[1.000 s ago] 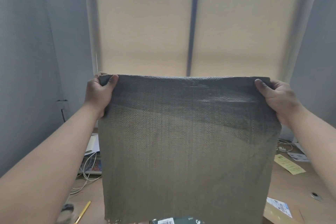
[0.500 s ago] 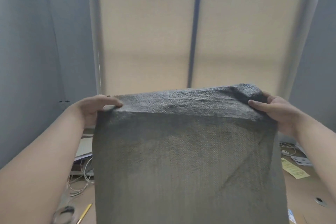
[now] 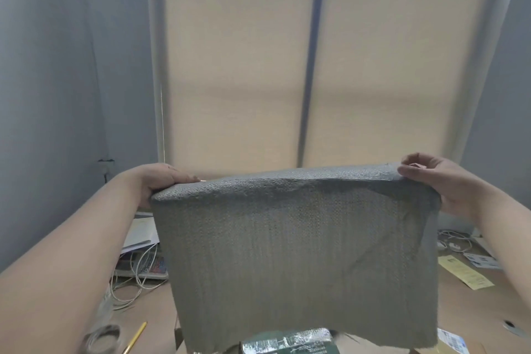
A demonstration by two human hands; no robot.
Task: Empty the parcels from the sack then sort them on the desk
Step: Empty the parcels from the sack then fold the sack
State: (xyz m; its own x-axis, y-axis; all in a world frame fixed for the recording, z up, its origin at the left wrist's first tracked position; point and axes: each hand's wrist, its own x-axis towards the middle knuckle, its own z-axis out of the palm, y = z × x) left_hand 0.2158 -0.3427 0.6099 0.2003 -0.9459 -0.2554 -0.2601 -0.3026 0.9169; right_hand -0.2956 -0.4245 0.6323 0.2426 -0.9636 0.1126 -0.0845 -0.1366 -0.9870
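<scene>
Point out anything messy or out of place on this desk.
White cables sprawl in a loose tangle left of the sack. A yellow slip lies askew on the right. Nothing looks spilled.

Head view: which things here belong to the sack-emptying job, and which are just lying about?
Job: sack, held by left hand and right hand; green parcel; desk.
Lying about: cables, pencil, yellow slip, papers.
</scene>
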